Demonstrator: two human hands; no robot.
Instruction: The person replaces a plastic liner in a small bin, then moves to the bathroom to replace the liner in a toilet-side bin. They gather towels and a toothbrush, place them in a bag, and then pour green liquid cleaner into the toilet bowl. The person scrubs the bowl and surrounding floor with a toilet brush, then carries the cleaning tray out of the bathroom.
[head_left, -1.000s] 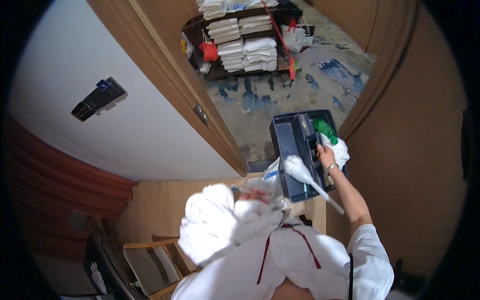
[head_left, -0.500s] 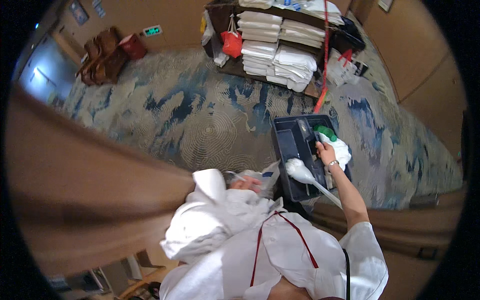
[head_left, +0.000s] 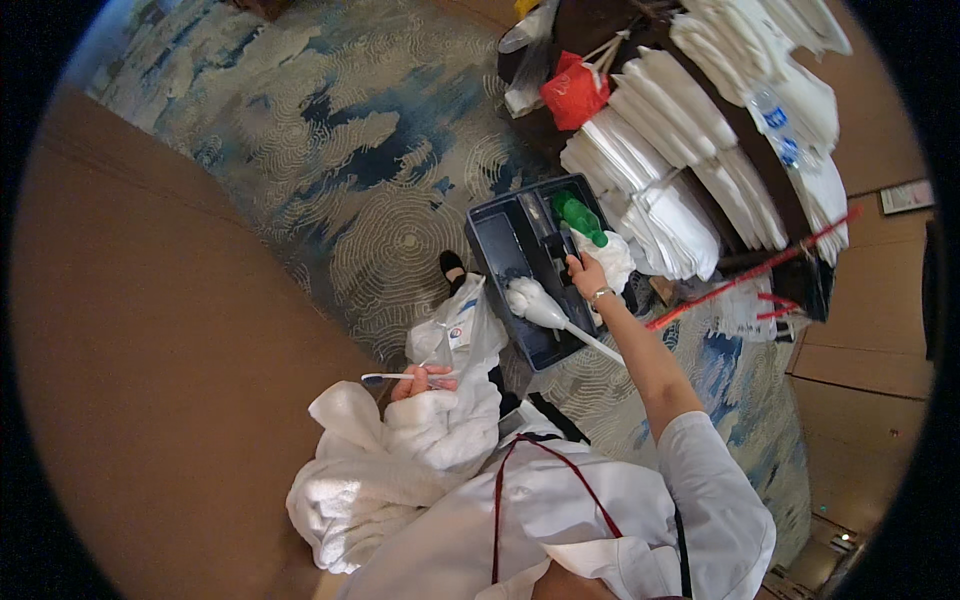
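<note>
Right hand [head_left: 588, 272] gripping dark caddy [head_left: 510, 250] handle, left hand [head_left: 420, 380] closed around toothbrush [head_left: 385, 377] above towels [head_left: 390, 460]

White short-sleeved top, thin red cord (silver bracelet [head_left: 601, 294], right wrist)

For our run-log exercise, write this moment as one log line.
left hand: holds thin white stick, bundled white towels on arm | right hand: grips dark caddy handle | brush, green bottle in caddy

A hotel corridor is showing here. Patterned carpet [head_left: 330, 150] is running past a housekeeping cart [head_left: 760, 270] carrying folded white towels [head_left: 690, 150].
</note>
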